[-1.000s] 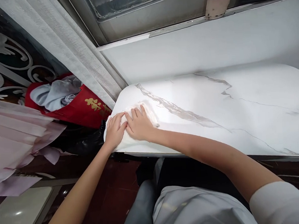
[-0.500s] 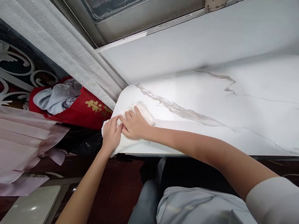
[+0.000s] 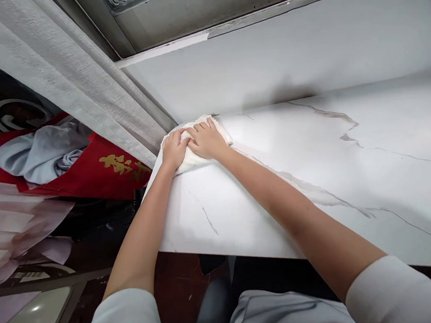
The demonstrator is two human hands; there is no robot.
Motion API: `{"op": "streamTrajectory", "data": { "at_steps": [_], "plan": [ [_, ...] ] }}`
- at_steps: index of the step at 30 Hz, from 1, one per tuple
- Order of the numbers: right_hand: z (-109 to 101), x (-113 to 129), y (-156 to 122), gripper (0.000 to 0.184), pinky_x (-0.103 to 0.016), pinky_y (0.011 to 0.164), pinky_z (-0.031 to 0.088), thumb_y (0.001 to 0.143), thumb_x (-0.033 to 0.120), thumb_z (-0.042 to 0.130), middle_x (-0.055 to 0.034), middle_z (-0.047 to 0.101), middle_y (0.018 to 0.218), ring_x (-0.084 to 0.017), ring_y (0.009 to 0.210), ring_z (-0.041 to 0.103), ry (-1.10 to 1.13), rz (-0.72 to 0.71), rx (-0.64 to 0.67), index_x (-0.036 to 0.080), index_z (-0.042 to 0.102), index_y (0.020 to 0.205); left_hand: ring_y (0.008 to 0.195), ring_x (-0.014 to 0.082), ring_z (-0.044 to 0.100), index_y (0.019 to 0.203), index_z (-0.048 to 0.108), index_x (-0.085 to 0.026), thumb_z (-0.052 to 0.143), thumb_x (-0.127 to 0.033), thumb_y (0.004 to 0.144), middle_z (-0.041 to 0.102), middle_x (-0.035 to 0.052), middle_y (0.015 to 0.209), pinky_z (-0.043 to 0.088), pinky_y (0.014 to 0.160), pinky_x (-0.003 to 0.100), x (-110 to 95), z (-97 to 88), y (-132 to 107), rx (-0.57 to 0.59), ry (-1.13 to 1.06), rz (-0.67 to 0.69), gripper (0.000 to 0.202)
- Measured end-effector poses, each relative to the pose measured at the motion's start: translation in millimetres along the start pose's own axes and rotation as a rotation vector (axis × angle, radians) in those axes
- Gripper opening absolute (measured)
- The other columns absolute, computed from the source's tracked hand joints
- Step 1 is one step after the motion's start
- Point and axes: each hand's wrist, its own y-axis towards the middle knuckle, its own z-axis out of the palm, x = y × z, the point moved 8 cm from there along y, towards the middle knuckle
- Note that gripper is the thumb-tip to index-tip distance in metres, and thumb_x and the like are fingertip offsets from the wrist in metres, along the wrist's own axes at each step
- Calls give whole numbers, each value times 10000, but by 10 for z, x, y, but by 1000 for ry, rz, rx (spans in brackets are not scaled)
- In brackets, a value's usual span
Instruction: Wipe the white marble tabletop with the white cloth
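Note:
A white cloth (image 3: pixel 220 130) lies bunched at the far left corner of a white marble table (image 3: pixel 312 174). Both my hands press down on it side by side. My left hand (image 3: pixel 175 148) has its fingers curled over the cloth's left part at the table's edge. My right hand (image 3: pixel 207 140) lies flatter on top, fingers together and pointing left toward the other hand. Most of the cloth is hidden under the two hands.
A grey curtain (image 3: pixel 85 92) hangs at the table's left corner beside a white wall (image 3: pixel 285 58) under a window frame. Left of the table sits a red bag (image 3: pixel 101 172) holding grey fabric, with pink pleated cloth (image 3: pixel 13 220) below it. A dark floor shows underneath.
Both hands have slid the cloth from the table's near left edge to its far left corner by the wall. The camera has leaned forward and down.

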Motion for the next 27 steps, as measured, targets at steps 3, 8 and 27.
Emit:
{"op": "streamTrajectory", "data": {
  "at_steps": [3,8,27],
  "plan": [
    [-4,-172,128,424,-539,1206,141,997,244,382,-138,605,1262,-289,1242,488,3,9,-6,100,561,1353,1273,276,531,1239,622,-234,449,-271,877,644,82,1290,337,1133,449,-31,95,224,-4,-11,-6,402],
    [-1,-452,287,436,-552,1202,132,996,220,369,-135,599,1283,-294,1261,474,8,56,-18,92,537,1376,1269,286,532,1258,624,-186,448,-252,859,644,105,1281,341,1131,438,-141,240,516,20,-19,22,441],
    [-154,-405,-154,451,-532,1221,104,999,228,347,-149,535,1373,-284,1311,426,-54,53,24,84,504,1396,1328,269,482,1296,580,-221,417,-293,906,605,96,1366,251,1185,480,-412,259,84,39,-31,30,429]
  ]
}}
